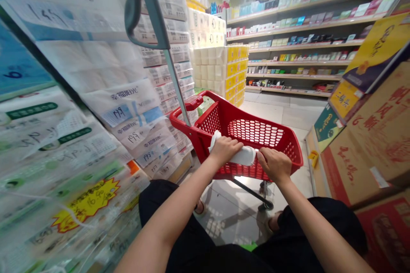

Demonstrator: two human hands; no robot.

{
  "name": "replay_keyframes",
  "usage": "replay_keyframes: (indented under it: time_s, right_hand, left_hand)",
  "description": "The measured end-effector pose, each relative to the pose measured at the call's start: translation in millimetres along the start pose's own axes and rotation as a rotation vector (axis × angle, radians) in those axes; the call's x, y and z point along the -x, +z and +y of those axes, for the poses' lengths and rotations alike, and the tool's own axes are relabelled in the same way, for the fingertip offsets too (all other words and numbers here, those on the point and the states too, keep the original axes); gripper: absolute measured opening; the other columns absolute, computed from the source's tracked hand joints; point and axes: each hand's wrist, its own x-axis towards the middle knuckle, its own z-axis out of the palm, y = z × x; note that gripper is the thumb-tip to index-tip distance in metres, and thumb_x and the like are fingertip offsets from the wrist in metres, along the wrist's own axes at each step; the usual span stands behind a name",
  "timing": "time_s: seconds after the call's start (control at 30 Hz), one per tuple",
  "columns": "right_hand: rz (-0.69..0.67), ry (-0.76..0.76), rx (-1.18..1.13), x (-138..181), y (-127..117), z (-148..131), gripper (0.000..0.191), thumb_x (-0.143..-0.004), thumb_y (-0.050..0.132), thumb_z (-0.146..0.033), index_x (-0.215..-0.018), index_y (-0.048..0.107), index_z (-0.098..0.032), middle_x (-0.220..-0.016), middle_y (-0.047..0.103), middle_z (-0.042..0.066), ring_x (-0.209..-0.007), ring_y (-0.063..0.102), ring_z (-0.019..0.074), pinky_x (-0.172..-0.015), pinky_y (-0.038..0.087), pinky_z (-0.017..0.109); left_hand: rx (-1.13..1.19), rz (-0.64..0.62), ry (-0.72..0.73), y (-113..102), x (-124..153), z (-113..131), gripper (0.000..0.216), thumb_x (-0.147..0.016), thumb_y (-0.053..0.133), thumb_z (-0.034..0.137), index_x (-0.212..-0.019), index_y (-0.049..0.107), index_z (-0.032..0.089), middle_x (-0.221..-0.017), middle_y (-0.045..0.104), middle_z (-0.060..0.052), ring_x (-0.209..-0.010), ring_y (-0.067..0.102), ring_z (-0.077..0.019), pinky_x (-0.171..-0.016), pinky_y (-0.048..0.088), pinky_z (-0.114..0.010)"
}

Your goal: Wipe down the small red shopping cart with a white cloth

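A red plastic shopping cart basket (208, 113) with perforated sides stands in front of my knees on a wheeled frame. Its grey pull handle (160, 13) rises up at the left. Over the near rim lies a folded white cloth (245, 156). My left hand (226, 151) is closed over the cloth, pressing it on the rim. Fingers curled, my right hand (276, 164) grips the same rim just right of the cloth's end. Whether a bit of the cloth is under its fingers cannot be made out.
Stacked tissue packs (128, 111) form a wall close on the left. Cardboard cartons (371, 145) stand close on the right. Shelves of boxed goods (297, 30) run along the back, beyond pale floor tiles (272, 108). A caster wheel (265, 205) sits below the basket.
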Motion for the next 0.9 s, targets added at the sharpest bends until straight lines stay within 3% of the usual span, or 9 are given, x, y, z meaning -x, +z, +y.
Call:
replay_keyframes:
  time_s: [0.13,0.27,0.4,0.53,0.73,0.9]
  right_hand:
    - [0.024,-0.005,0.05,2,4,9,0.036,-0.098,0.039,-0.04,-0.077,0.06,-0.019,-0.071,0.065,0.003,-0.067,0.054,0.0143,-0.062,0.024,0.031]
    - [0.03,-0.03,0.063,4,5,20,0.036,-0.098,0.04,-0.038,-0.074,0.058,-0.019,-0.069,0.063,0.002,-0.066,0.053,0.0139,-0.062,0.024,0.03]
    - [0.046,-0.041,0.048,5,5,31,0.034,-0.098,0.041,-0.037,-0.076,0.06,-0.019,-0.069,0.063,0.002,-0.065,0.053,0.0134,-0.061,0.023,0.03]
    - [0.08,-0.054,0.039,5,6,40,0.032,-0.097,0.043,-0.036,-0.076,0.061,-0.02,-0.068,0.063,0.001,-0.065,0.053,0.0138,-0.06,0.024,0.029]
    - [0.088,-0.072,0.046,3,5,41,0.029,-0.096,0.045,-0.036,-0.077,0.061,-0.02,-0.069,0.063,0.001,-0.065,0.054,0.014,-0.06,0.025,0.029]
    - [0.072,-0.053,0.051,1,6,32,0.029,-0.095,0.046,-0.039,-0.078,0.06,-0.02,-0.07,0.063,0.001,-0.066,0.055,0.0142,-0.061,0.025,0.029]
  left_hand:
    - [0.0,0.003,-0.027,9,-12,33,0.02,-0.1,0.041,0.028,-0.103,0.061,0.022,-0.091,0.065,-0.005,-0.082,0.058,-0.0204,-0.072,0.039,-0.036]
    - [0.003,-0.018,0.054,6,-11,38,0.031,-0.101,0.037,0.026,-0.127,0.053,0.023,-0.112,0.065,-0.006,-0.095,0.059,-0.0197,-0.083,0.043,-0.036]
    - [-0.096,0.039,0.085,-4,9,21,0.054,-0.098,0.037,0.015,-0.15,0.03,0.029,-0.152,0.04,-0.001,-0.135,0.04,-0.0187,-0.113,0.03,-0.039]
    - [-0.222,0.057,-0.015,-9,43,-9,0.07,-0.092,0.037,0.005,-0.154,0.019,0.032,-0.162,0.016,0.005,-0.149,0.017,-0.0186,-0.121,0.018,-0.042]
    - [-0.272,0.069,-0.164,0,93,-49,0.064,-0.097,0.041,0.017,-0.154,0.018,0.036,-0.161,0.02,0.002,-0.148,0.021,-0.0208,-0.122,0.012,-0.046]
    - [-0.246,0.095,-0.219,3,110,-51,0.061,-0.098,0.047,0.03,-0.154,0.022,0.03,-0.161,0.021,-0.006,-0.148,0.023,-0.0257,-0.122,0.015,-0.048]
